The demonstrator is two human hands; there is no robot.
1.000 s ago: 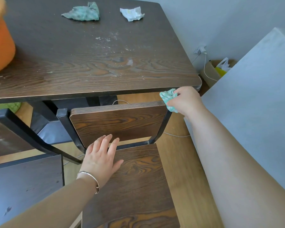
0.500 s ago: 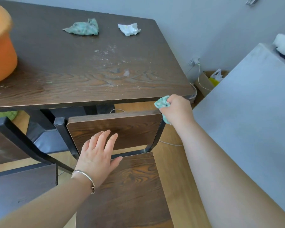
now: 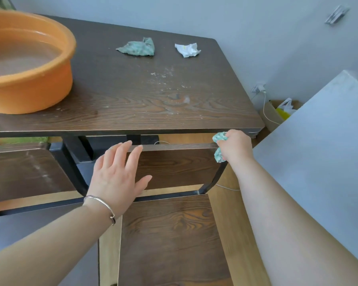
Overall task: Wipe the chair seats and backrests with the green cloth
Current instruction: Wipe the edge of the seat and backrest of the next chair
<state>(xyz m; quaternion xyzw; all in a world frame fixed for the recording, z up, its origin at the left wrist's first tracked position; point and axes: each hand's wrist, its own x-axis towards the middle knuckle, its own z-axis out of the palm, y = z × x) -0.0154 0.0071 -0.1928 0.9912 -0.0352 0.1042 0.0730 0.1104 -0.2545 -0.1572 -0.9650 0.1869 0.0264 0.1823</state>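
At the backrest's right corner, the right hand is gripping the green cloth.
Left hand is lying open, fingers straight, against the backrest.

The bunched green cloth touched the top right corner of the dark wood-grain backrest, mid-frame; the matching seat lay below.

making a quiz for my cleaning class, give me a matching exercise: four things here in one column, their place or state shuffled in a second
Column 1
1. orange basin
2. white tissue
3. left hand
4. right hand

Column 2
a. grips the green cloth at the right end of the backrest
b. on the left part of the table
c. open, over the left part of the backrest
d. far side of the table, beside a green rag

Pairs: 1-b, 2-d, 3-c, 4-a
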